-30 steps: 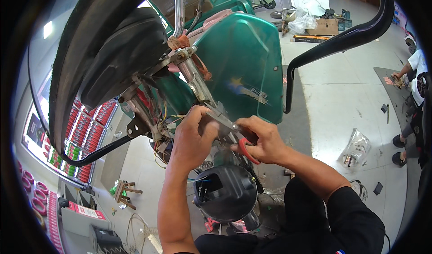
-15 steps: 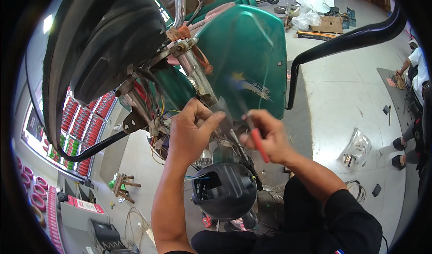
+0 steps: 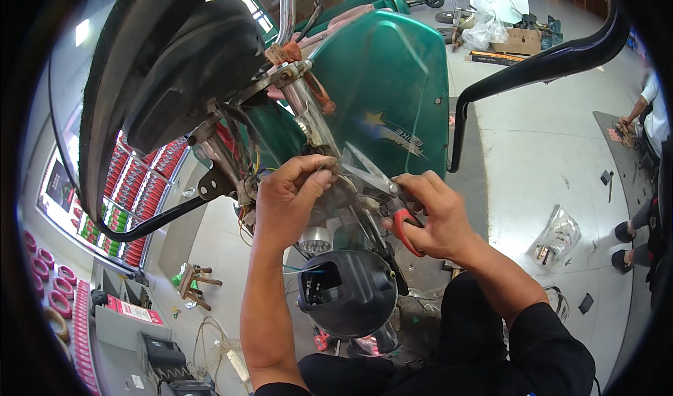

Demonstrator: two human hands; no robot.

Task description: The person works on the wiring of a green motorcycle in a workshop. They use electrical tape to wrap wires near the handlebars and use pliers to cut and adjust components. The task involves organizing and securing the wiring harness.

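My right hand [image 3: 438,217] holds scissors [image 3: 405,226] with red handles. Their blades [image 3: 366,166] are spread apart, the tips pointing at my left fingertips. With thumb and forefinger, my left hand [image 3: 294,196] pinches something small that I cannot make out, and pale thin wires show just beside it. Both hands are above the front end of a partly stripped vehicle, near a metal fork tube [image 3: 301,105]. Loose coloured wires [image 3: 254,159] hang left of that tube. Below the hands is a rounded black housing [image 3: 357,294] with an opening in it.
A green panel [image 3: 382,80] stands behind the fork, and a bent black bar [image 3: 540,63] reaches to the right. At upper left is a tyre [image 3: 105,108] beside a black mudguard [image 3: 193,66]. A clear plastic bag [image 3: 556,235] and a small stool [image 3: 195,284] are on the floor. Another person's arm [image 3: 639,106] shows far right.
The scissors have swung from nearly upright and blurred to slanting left, with blades now apart near my left fingers. A translucent grey piece by my left hand no longer shows plainly.
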